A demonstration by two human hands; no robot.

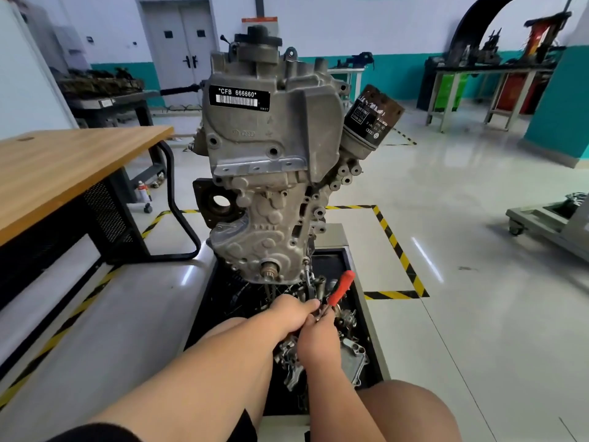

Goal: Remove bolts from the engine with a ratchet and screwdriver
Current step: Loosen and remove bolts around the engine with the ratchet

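Head view: the engine (271, 173) stands upright on its stand, a white-on-black label (239, 96) reading "CFB 666660" near its top and a dark oil filter (373, 118) projecting from its right flank. Directly beneath it lies a black tray (223, 301) holding loose metal castings (350, 362). Both bare forearms reach forward over the tray, and the hands meet just below the engine's lower right corner. The left hand (291, 314) has its grip curled round the dark body of the ratchet (308, 282), whose slim steel shaft rises to touch the underside of the engine. The right hand (318, 338), just beside and partly under the left, pinches the screwdriver (342, 287) in its grip at the base of the red handle; the handle tilts up and to the right, and the blade is hidden behind the fingers. A wooden tabletop (63, 161) stands at left, well apart from the engine. Yellow-and-black floor tape (395, 244) frames the stand on the glossy floor.
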